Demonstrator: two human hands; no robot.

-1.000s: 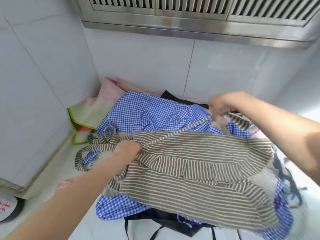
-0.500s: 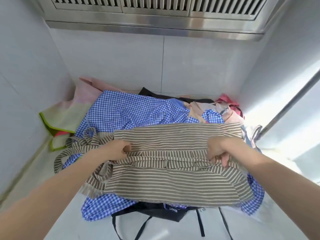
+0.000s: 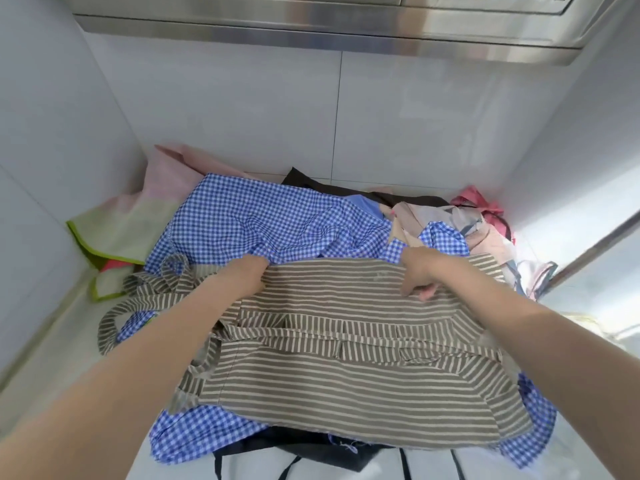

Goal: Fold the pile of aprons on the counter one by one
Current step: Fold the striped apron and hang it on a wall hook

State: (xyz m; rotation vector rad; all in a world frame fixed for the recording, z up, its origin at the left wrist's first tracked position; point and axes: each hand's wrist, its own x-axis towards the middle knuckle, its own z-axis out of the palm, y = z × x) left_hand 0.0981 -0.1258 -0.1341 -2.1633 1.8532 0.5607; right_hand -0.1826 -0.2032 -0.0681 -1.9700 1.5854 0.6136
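Lighting is bright and even. Strong daylight enters from my right, blowing out the white worktop (image 3: 588,306) at that edge into glare. Shadows are soft and faint. The steel hood (image 3: 311,29) overhead shows streaky reflections. Wide-angle distortion bends the wall tiles (image 3: 242,116); my forearms near the lower corners look smeared and soft.

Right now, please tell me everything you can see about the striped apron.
The striped apron looks like thin woven cloth with brown and cream stripes. It lies on top of the pile, over a blue checked apron, spread wide and partly folded, with a band of vertical stripes across its middle. Its long straps trail off to the left in loose loops. The left hand and right hand both grip its far edge, fingers curled into the fabric.
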